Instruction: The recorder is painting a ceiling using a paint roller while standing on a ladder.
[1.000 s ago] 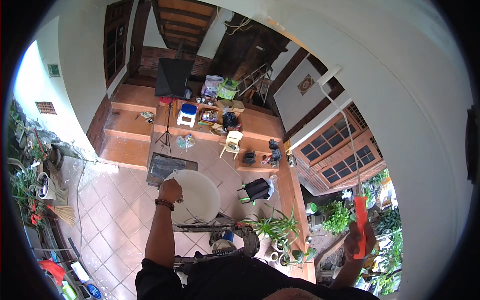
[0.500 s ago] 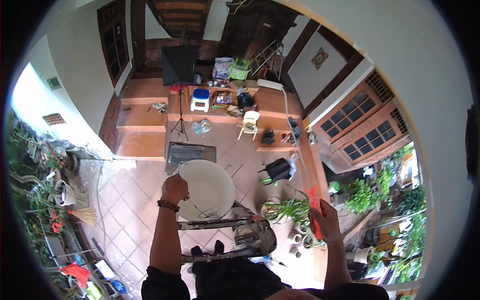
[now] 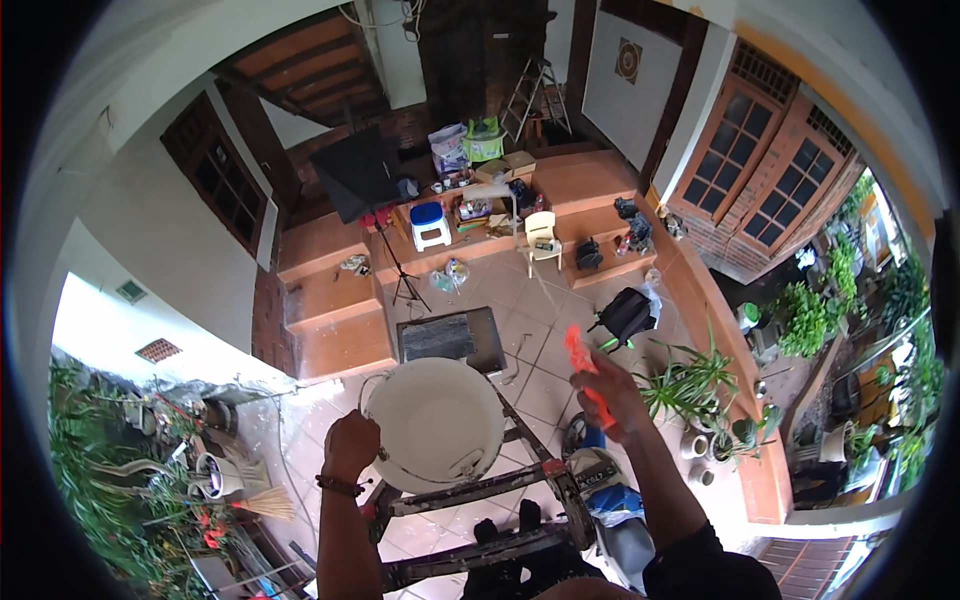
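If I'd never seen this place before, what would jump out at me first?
Probably the bright orange handle right of centre, held in the person's right grip. Next comes the big white bucket near the middle, with the closed left grip at its left side and a stained ladder just below it in view. Farther back, a blue-topped white stool stands out against the orange-brown steps.

Orange-tiled steps (image 3: 340, 344), wood-framed paned windows (image 3: 728, 152), a straw broom (image 3: 268, 503) and potted plants (image 3: 692, 388) beside leafy greenery (image 3: 808, 320) mark a home's tiled patio (image 3: 490, 290).
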`<act>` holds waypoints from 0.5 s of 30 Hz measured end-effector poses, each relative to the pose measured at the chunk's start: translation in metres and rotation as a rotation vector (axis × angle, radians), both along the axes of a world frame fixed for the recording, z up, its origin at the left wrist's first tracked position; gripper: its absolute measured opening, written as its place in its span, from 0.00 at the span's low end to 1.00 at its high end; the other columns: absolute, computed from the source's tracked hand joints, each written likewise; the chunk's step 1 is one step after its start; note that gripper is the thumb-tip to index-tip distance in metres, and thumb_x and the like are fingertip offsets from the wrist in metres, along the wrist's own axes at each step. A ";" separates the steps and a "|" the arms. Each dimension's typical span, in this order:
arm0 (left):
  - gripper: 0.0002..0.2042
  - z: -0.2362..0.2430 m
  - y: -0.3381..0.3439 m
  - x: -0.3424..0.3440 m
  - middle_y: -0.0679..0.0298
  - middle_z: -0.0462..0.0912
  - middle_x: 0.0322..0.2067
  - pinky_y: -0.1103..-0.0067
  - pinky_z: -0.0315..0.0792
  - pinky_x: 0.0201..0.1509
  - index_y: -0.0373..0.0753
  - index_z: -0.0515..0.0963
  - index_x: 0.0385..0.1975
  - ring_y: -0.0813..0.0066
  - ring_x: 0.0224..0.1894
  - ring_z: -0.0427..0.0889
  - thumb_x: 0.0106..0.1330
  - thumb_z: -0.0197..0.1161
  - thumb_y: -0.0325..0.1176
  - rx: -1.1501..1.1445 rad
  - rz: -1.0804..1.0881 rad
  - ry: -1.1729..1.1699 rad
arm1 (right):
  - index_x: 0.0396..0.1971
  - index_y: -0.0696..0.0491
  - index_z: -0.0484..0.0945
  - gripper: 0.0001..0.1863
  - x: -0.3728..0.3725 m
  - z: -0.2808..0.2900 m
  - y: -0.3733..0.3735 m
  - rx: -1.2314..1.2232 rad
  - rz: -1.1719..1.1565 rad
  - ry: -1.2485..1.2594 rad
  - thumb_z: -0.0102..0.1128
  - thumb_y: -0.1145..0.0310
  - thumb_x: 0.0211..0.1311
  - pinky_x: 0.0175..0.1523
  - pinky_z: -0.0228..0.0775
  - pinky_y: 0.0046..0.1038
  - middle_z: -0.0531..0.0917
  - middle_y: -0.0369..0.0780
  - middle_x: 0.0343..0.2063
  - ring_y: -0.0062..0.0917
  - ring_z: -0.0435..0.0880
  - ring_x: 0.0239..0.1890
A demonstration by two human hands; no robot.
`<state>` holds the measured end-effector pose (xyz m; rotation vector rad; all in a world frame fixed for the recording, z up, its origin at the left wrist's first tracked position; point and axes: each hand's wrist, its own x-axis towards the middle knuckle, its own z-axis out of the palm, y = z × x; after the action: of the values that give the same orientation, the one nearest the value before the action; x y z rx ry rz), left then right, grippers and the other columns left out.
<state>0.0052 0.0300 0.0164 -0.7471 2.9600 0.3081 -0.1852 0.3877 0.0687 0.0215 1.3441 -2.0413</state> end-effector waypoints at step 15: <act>0.16 -0.015 -0.024 0.012 0.41 0.79 0.22 0.58 0.75 0.36 0.28 0.76 0.22 0.43 0.28 0.80 0.61 0.50 0.37 -0.008 -0.166 -0.007 | 0.39 0.57 0.74 0.13 -0.273 0.168 -0.085 -0.351 -0.024 0.546 0.63 0.66 0.58 0.23 0.61 0.11 0.78 0.35 0.28 0.12 0.71 0.22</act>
<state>0.0170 0.0055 0.0018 -0.4980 2.9933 0.2820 -0.4579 0.3028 0.2363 -0.7229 1.2616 -2.3746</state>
